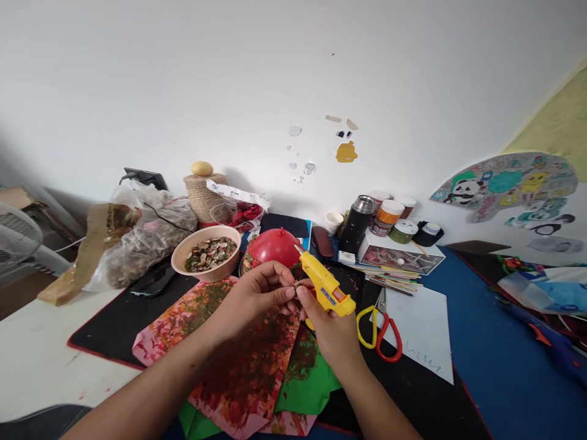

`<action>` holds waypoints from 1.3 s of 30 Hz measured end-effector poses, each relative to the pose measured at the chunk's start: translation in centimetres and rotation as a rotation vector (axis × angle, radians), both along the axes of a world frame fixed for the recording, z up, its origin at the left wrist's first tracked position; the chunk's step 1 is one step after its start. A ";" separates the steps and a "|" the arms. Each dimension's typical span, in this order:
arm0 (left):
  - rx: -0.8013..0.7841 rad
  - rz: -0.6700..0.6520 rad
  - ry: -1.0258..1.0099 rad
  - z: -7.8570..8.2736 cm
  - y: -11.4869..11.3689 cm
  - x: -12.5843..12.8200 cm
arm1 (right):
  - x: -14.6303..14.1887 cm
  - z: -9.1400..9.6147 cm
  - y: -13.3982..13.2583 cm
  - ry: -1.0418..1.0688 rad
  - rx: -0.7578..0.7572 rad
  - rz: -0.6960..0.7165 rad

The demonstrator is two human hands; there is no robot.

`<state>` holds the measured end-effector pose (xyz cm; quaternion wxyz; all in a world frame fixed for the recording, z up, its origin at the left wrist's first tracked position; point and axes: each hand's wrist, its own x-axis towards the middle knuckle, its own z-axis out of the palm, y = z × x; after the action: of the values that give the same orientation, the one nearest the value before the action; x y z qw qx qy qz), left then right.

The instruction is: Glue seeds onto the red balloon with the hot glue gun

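My left hand [251, 298] is closed, thumb and fingertips pinched together at a tiny dark piece too small to make out. Meeting it fingertip to fingertip, my right hand [337, 333] grips a yellow glue gun [321, 282], whose nozzle points up and to the left. Just behind the hands sits a red balloon [275, 245], its lower part covered with small brownish-green pieces. To its left, a pale pink bowl [224, 269] holds many similar flat pieces. Under my hands lies pink paper [247, 366] smeared with red, orange and brown paint, over a green sheet [307, 391].
Scissors [389, 342] with red and yellow handles lie right of my right hand on white paper [426, 330]. Behind stand a black thermos [356, 223], paint jars [389, 215] and a paper cup [334, 223]. At left are twine [202, 198], a stuffed plastic bag [147, 238] and a phone [153, 278].
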<state>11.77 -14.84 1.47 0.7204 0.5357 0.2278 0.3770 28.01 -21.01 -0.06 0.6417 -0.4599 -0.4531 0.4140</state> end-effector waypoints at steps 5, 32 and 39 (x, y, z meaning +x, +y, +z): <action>-0.026 -0.013 -0.029 -0.5 0.3 -0.3 | 0.0 -0.4 -0.1 -0.007 -0.016 -0.007; -0.070 0.305 -0.131 -0.2 2.0 -1.7 | 0.4 -0.7 -0.4 -0.013 0.027 0.055; 0.070 0.390 -0.161 0.7 1.9 -2.3 | 0.4 -1.8 -0.8 -0.021 0.057 0.127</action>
<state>9.48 -12.97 2.21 0.6306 0.4746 0.2557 0.5584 28.42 -21.83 -1.91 0.6222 -0.4161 -0.4998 0.4357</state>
